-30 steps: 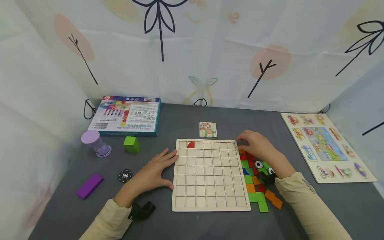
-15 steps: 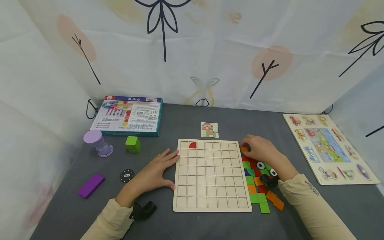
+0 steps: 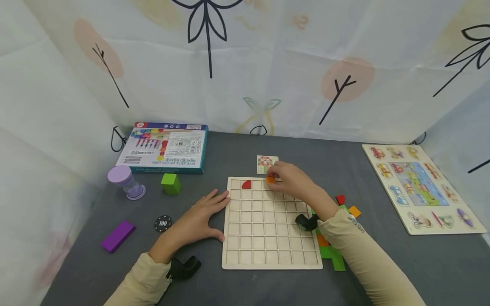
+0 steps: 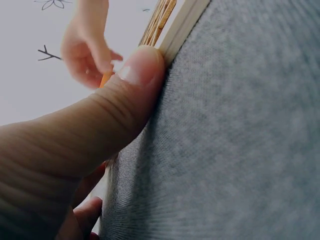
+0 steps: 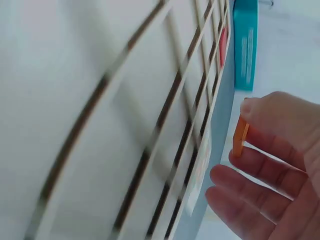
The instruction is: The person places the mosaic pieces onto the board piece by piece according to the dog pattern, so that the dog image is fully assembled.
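A wooden grid board [image 3: 272, 266] lies on the grey table, with a red quarter-circle tile [image 3: 246, 184] in its top row. My right hand [image 3: 294, 182] pinches an orange tile [image 5: 240, 135] between thumb and fingertip, over the top row of the board. In the head view the tile [image 3: 270, 179] shows just below a small pattern card [image 3: 265, 164], which the hand partly overlaps. My left hand [image 3: 197, 219] rests with spread fingers at the board's left edge. In the left wrist view its thumb [image 4: 140, 70] lies right against the board's side.
Loose coloured tiles [image 3: 338, 260] lie right of the board, partly hidden under my right forearm. A picture puzzle board [image 3: 405, 225] is at far right. On the left are a box [image 3: 183, 153], green cube [image 3: 170, 184], purple block [image 3: 118, 236], hourglass [image 3: 124, 182] and black 100 chip [image 3: 163, 223].
My right hand has picked up the orange tile from the pile at the board's right and carried it left over the top row. My left hand stays at the left edge.
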Action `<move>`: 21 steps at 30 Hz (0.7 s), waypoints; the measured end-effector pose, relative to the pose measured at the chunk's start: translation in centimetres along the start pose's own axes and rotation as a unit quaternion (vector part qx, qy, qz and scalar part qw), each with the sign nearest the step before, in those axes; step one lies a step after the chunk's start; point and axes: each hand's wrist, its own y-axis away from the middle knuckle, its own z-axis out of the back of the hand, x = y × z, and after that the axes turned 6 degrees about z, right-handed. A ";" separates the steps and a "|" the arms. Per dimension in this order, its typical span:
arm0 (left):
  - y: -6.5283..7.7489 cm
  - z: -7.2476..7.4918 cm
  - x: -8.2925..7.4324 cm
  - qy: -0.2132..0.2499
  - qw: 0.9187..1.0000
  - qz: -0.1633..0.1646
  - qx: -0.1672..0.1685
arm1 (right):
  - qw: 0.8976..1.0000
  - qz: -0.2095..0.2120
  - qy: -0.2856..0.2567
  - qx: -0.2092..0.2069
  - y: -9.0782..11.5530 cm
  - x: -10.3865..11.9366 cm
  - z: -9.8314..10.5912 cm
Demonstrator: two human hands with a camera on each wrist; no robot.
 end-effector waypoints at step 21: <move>0.0 0.0 -0.1 -0.001 1.000 0.000 -0.001 | 0.999 -0.002 0.044 0.010 -2.7 1.6 -2.7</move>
